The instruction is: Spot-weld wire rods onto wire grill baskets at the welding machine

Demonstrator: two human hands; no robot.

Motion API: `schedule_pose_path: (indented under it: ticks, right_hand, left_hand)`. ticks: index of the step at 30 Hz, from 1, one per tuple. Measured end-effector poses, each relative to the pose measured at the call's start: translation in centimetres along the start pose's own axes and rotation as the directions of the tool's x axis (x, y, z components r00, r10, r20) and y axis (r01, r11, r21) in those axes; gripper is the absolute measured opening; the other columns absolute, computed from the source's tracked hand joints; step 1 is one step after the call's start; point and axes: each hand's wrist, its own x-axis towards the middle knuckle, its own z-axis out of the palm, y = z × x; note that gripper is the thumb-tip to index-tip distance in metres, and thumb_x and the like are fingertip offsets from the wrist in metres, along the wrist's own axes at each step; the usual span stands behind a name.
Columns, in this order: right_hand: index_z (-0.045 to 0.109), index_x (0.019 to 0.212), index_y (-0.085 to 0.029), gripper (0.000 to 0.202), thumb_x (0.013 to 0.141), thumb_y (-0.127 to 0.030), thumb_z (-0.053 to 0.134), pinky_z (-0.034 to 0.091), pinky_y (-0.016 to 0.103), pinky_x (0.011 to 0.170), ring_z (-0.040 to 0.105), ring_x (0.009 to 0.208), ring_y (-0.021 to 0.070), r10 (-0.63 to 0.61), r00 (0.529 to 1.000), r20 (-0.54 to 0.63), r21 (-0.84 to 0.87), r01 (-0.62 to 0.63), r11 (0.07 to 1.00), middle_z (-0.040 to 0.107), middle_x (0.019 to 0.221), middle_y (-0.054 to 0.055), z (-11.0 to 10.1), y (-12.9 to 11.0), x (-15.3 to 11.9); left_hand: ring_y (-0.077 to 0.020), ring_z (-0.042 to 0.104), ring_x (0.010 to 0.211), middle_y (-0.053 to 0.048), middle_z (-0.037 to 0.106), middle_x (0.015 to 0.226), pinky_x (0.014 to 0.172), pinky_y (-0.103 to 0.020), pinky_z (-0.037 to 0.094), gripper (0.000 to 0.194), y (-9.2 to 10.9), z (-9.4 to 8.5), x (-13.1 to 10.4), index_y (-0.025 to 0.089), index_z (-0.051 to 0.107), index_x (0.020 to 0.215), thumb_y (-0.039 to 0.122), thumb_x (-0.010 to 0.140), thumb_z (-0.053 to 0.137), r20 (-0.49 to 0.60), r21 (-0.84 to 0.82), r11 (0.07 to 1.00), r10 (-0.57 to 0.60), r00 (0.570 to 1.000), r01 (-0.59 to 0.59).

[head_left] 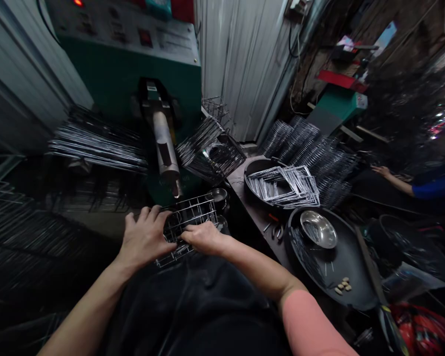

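A small wire rack (197, 210) of thin metal rods is held low over my lap, just below the tip of a welding machine's cylindrical arm (165, 143). My left hand (143, 237) grips the rack's left side, thumb toward me and fingers spread along the far side. Over the near part of the rack, my right hand (205, 237) has its fingers curled and pinched on the wires. Whether a separate loose rod is in that pinch cannot be made out. The arm juts from a green machine cabinet (107, 74) with a red light.
Stacked wire frames (96, 143) lie left of the arm, more (203, 148) on its right. To the right, a black pan (250, 190) holds rectangular wire frames; a black tray (350, 252) holds a steel bowl (319, 230). Pliers (279, 232) lie between. Another person's hand (383, 171) shows far right.
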Motion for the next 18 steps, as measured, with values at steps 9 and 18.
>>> schedule_pose_path:
  ticks: [9, 18]
  right_hand:
    - [0.068, 0.106, -0.019, 0.017, 0.099, -0.02, 0.052, 0.037, 0.026, 0.047, 0.07, 0.084, 0.0168, 0.008, 0.999, -0.044, -0.021, -0.009, 1.0, 0.072, 0.1, 0.005, -1.0, 0.2, 0.3]
    - [0.069, 0.107, -0.017, 0.018, 0.097, -0.02, 0.054, 0.039, 0.026, 0.047, 0.07, 0.082, 0.0175, 0.043, 0.998, -0.053, -0.044, -0.045, 0.998, 0.073, 0.101, 0.005, -1.8, 0.9, 1.3]
  left_hand:
    - [-0.0419, 0.053, 0.126, -0.024, 0.058, 0.138, 0.101, -0.061, 0.041, 0.064, -0.7, -0.1, 0.9, 0.013, 0.061, 0.124, 0.04, 0.066, 0.065, -0.015, -0.007, 1.0, -0.002, 1.0, 0.002]
    - [-0.042, 0.052, 0.129, -0.021, 0.059, 0.139, 0.101, -0.059, 0.042, 0.06, -1.7, 0.0, 2.5, 0.017, 0.065, 0.12, 0.038, 0.064, 0.067, -0.028, 0.025, 1.0, 0.006, 1.0, -0.005]
